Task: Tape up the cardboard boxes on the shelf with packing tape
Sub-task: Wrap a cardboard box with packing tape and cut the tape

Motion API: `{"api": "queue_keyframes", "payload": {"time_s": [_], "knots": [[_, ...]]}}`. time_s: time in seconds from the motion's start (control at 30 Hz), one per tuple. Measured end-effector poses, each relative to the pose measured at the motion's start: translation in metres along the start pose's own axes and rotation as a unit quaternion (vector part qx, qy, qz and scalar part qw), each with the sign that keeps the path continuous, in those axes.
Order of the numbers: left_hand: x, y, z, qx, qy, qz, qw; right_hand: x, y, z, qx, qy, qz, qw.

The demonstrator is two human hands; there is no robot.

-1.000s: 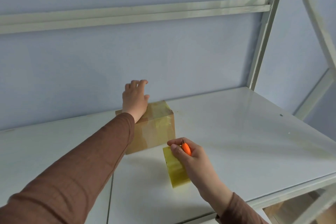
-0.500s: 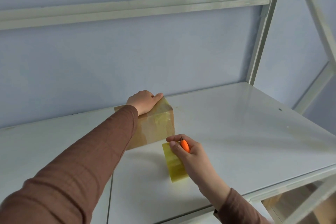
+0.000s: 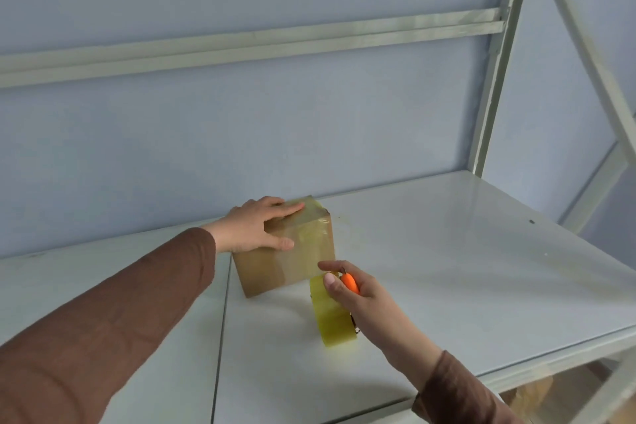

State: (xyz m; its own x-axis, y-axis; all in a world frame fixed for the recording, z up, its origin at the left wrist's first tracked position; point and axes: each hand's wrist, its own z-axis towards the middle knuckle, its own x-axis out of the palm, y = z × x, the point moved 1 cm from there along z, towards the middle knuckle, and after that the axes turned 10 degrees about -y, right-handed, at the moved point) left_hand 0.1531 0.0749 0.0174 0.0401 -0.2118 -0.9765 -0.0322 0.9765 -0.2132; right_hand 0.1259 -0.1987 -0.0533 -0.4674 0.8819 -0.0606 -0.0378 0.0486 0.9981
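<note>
Box (image 3: pixel 292 251) under flat left hand (image 3: pixel 256 225); tape roll (image 3: pixel 332 317), seemingly touching it, gripped by right hand (image 3: pixel 358 293).

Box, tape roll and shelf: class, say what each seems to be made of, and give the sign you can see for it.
Box: brown corrugated cardboard by its look, matt, with glossy tape across the top and front.
Tape roll: thin clear plastic film, yellowish; light shines through it.
Shelf: probably painted metal, white and smooth; it mirrors the frame faintly.
</note>
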Motion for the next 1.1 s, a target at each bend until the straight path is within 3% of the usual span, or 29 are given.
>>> {"api": "queue_keyframes", "payload": {"time_s": [0.1, 0.17, 0.23, 0.3, 0.4, 0.57, 0.73, 0.93, 1.1], "knots": [[-0.02, -0.003, 0.001, -0.053, 0.077, -0.252, 0.963, -0.007, 0.018, 0.009, -0.016, -0.006, 0.086, 0.996], [-0.026, -0.003, -0.002, -0.086, 0.121, -0.313, 0.938, -0.012, 0.031, 0.017, -0.016, 0.01, 0.126, 0.992], [-0.022, 0.0, -0.004, -0.106, 0.135, -0.322, 0.931, -0.013, 0.038, 0.024, -0.018, 0.01, 0.095, 0.995], [-0.02, 0.001, -0.006, -0.103, 0.113, -0.286, 0.946, -0.01, 0.039, 0.031, -0.01, 0.008, 0.079, 0.997], [-0.021, -0.005, -0.004, -0.02, 0.063, -0.182, 0.981, -0.01, 0.04, 0.037, -0.015, 0.013, 0.095, 0.995], [-0.002, -0.016, -0.005, 0.116, -0.032, -0.015, 0.993, -0.016, 0.038, 0.037, -0.082, -0.014, 0.105, 0.991], [0.015, -0.007, -0.006, 0.101, -0.012, 0.119, 0.988, -0.021, 0.017, 0.036, -0.14, 0.021, 0.061, 0.988], [0.025, -0.005, -0.002, 0.085, -0.019, 0.092, 0.992, -0.008, 0.013, 0.063, -0.152, 0.055, -0.003, 0.987], [0.027, -0.002, -0.004, 0.058, 0.01, 0.046, 0.997, 0.004, 0.009, 0.065, -0.172, 0.009, -0.006, 0.985]]}}
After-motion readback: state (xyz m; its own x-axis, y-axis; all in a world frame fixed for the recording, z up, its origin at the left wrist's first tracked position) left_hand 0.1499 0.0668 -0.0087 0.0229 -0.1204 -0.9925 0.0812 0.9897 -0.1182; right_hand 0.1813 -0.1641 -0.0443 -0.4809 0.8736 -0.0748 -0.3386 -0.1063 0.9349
